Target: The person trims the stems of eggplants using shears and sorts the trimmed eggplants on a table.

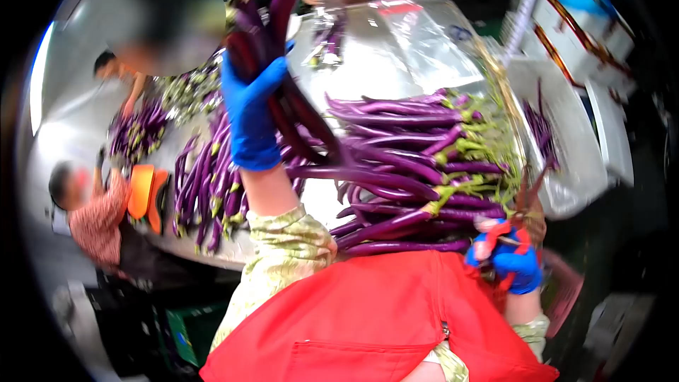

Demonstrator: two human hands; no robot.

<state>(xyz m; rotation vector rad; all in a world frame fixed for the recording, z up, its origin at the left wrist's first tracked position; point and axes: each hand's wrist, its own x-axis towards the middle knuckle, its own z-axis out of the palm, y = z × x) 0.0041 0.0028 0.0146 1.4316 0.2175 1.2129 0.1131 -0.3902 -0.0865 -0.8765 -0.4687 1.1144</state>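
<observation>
My left hand (256, 117), in a blue glove, is raised over the table with its fingers wrapped round several long purple eggplants (284, 3). They stand steeply tilted, green caps up, and are smeared by motion. My right hand (522, 269), also blue-gloved, is low at the right, closed on red-handled scissors (522, 235) whose blades point up and away from me. Between my hands lies a heap of eggplants (396, 159), their green stems mostly facing right. Another heap of eggplants (212, 187) is left of my left forearm.
Clear plastic bags (435, 49) lie on the metal table (364, 28). A white bin (566, 110) holding some eggplants stands beyond the right edge. Co-workers stand at the far and left sides; one in a checked shirt (100, 230) is beside an orange object (141, 187).
</observation>
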